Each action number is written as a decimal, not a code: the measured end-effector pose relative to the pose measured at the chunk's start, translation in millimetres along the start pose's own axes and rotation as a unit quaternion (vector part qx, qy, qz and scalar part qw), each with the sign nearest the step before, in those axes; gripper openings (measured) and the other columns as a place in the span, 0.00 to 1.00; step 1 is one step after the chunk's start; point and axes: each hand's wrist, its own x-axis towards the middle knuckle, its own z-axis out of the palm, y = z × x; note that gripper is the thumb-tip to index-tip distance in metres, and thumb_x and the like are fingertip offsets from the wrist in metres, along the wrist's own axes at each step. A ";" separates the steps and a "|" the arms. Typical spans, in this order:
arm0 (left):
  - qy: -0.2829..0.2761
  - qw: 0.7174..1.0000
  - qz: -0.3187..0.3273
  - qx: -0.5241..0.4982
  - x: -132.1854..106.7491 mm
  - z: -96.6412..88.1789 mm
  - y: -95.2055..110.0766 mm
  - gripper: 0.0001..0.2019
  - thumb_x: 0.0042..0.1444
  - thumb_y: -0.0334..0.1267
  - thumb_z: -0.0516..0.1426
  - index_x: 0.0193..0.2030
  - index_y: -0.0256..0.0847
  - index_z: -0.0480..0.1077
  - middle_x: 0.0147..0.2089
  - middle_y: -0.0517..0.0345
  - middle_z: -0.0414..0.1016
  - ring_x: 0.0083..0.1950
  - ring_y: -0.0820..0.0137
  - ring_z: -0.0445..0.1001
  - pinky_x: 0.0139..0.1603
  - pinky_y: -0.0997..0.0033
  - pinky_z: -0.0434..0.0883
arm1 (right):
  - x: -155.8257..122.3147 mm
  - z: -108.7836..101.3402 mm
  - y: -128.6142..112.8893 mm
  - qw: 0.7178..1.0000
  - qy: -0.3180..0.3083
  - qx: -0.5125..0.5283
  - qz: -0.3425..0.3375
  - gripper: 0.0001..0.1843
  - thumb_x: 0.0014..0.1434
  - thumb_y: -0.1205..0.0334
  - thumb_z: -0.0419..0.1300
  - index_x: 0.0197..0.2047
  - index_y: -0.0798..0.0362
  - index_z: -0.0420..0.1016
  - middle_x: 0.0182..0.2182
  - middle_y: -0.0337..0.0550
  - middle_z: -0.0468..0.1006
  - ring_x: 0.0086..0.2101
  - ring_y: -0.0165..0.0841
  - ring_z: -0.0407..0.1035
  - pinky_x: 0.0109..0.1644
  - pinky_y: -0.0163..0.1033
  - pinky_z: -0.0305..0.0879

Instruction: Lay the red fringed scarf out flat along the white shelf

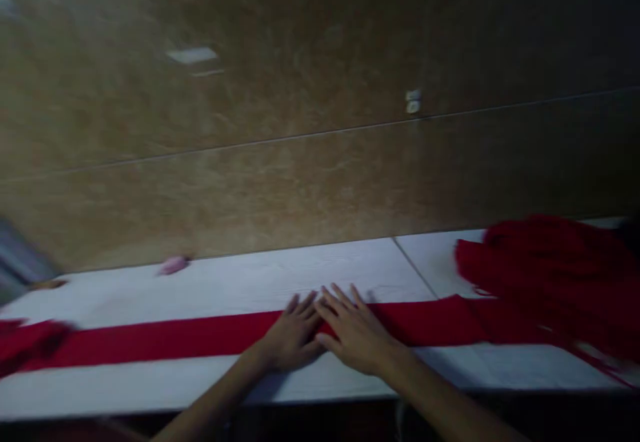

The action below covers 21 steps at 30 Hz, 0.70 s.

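A long strip of red fabric (190, 338) runs from left to right along the white table (225, 289). My left hand (293, 335) rests on the strip with its fingers stretched out. Beside it, fingertips touching or overlapping, my right hand (353, 332) lies on the same strip, palm down and fingers spread. Neither hand grips anything. The fabric under both palms is hidden. To the right of my hands the strip shows a fold or overlap and runs toward a heap of red fabric (550, 275).
More bunched red cloth (30, 345) lies at the table's left end. A small pink item (174, 265), blurred, sits near the back edge. Behind the table stands a brown wall (300, 182) with a white socket or switch (413, 101). A seam crosses the tabletop right of centre.
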 end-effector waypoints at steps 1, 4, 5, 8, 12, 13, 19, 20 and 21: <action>-0.012 1.000 0.001 -0.014 -0.7 -1.1 1.7 0.35 0.70 0.54 0.54 0.79 0.50 0.50 0.79 0.50 0.48 0.81 0.50 0.44 0.77 0.32 0.47 | 8.5 3.5 -3.2 1.000 -0.009 -0.017 -0.003 0.35 0.72 0.42 0.52 0.74 0.54 0.62 0.74 0.54 0.54 0.74 0.50 0.42 0.76 0.69 0.36; 0.018 0.999 0.005 -0.034 -7.8 3.7 -9.6 0.41 0.66 0.56 0.58 0.80 0.47 0.47 0.81 0.48 0.39 0.82 0.49 0.35 0.78 0.33 0.36 | 43.4 21.2 -12.7 0.997 0.000 -0.061 -0.040 0.33 0.72 0.44 0.52 0.74 0.51 0.62 0.73 0.53 0.55 0.73 0.53 0.45 0.74 0.74 0.37; 0.030 0.999 0.011 -0.037 -13.2 5.3 -15.1 0.41 0.67 0.55 0.57 0.80 0.44 0.45 0.81 0.47 0.38 0.82 0.49 0.33 0.79 0.34 0.33 | 56.0 28.0 -17.1 0.996 0.013 -0.067 -0.057 0.32 0.72 0.45 0.51 0.73 0.49 0.63 0.73 0.52 0.56 0.73 0.53 0.46 0.74 0.75 0.38; 0.046 0.998 -0.004 -0.049 -39.0 3.1 -29.3 0.40 0.71 0.54 0.52 0.81 0.40 0.41 0.81 0.45 0.37 0.82 0.49 0.32 0.79 0.37 0.32 | 89.7 45.4 -36.2 0.990 0.061 -0.077 -0.104 0.30 0.73 0.45 0.50 0.73 0.45 0.64 0.73 0.48 0.56 0.73 0.50 0.47 0.74 0.73 0.40; 0.052 0.992 -0.097 -0.063 -91.7 -18.6 -63.6 0.37 0.71 0.54 0.52 0.80 0.46 0.46 0.81 0.48 0.42 0.82 0.52 0.37 0.79 0.36 0.36 | 125.0 60.4 -69.0 0.983 0.089 -0.056 -0.148 0.30 0.74 0.43 0.48 0.74 0.44 0.62 0.74 0.47 0.57 0.73 0.47 0.47 0.75 0.70 0.40; 0.050 0.988 -0.130 -0.063 -107.5 -26.0 -77.0 0.35 0.71 0.54 0.52 0.80 0.47 0.48 0.81 0.49 0.44 0.82 0.53 0.37 0.79 0.35 0.37 | 132.3 63.1 -76.9 0.983 0.083 -0.046 -0.157 0.31 0.74 0.42 0.48 0.74 0.44 0.61 0.73 0.47 0.57 0.73 0.47 0.47 0.75 0.70 0.41; 0.065 0.932 -0.352 -0.051 -207.2 -53.9 -164.1 0.29 0.73 0.55 0.47 0.76 0.50 0.57 0.81 0.52 0.45 0.82 0.52 0.37 0.78 0.36 0.43 | 155.5 76.5 -109.6 0.987 -0.015 0.000 -0.160 0.35 0.73 0.39 0.48 0.74 0.50 0.62 0.74 0.50 0.53 0.73 0.50 0.44 0.75 0.70 0.38; 0.063 0.917 -0.391 -0.040 -219.8 -53.1 -175.6 0.29 0.73 0.55 0.46 0.77 0.51 0.56 0.81 0.54 0.44 0.82 0.52 0.36 0.78 0.36 0.44 | 156.1 78.2 -112.3 0.987 -0.033 0.003 -0.155 0.35 0.73 0.40 0.48 0.74 0.51 0.60 0.74 0.51 0.51 0.74 0.50 0.43 0.75 0.70 0.37; 0.060 0.901 -0.428 -0.027 -229.9 -51.1 -185.6 0.29 0.74 0.54 0.45 0.78 0.52 0.54 0.82 0.55 0.42 0.82 0.51 0.35 0.77 0.36 0.45 | 156.2 79.7 -114.5 0.987 -0.055 0.004 -0.148 0.35 0.73 0.40 0.47 0.75 0.51 0.59 0.75 0.51 0.50 0.74 0.50 0.41 0.75 0.70 0.35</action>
